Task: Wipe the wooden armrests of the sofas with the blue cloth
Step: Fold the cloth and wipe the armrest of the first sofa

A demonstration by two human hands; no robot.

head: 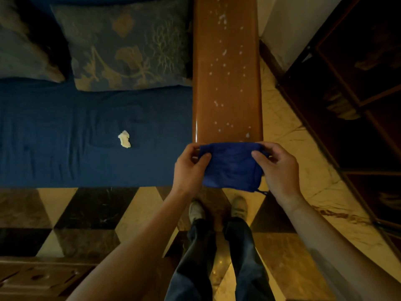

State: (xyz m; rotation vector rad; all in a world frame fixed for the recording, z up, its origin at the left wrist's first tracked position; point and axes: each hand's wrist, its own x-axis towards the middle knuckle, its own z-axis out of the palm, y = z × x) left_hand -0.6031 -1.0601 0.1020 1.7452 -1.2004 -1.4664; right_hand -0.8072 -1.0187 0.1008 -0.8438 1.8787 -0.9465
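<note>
Both hands, left hand [191, 165] and right hand [280, 168], grip the blue cloth [231, 166] at the armrest [225, 61]; a hasty sweep risks scattering white specks [223, 53] onto the sofa seat [65, 131]

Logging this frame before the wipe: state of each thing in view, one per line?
Blue cloth: folded, held over the near end of the armrest.
Left hand: pinching the cloth.
Right hand: pinching the cloth.
Armrest: speckled with white spots, unwiped.
Paper scrap: crumpled, lying on the seat.

Both arms extended; left hand [191, 168] and right hand [275, 166] pinching, fingers curled.
</note>
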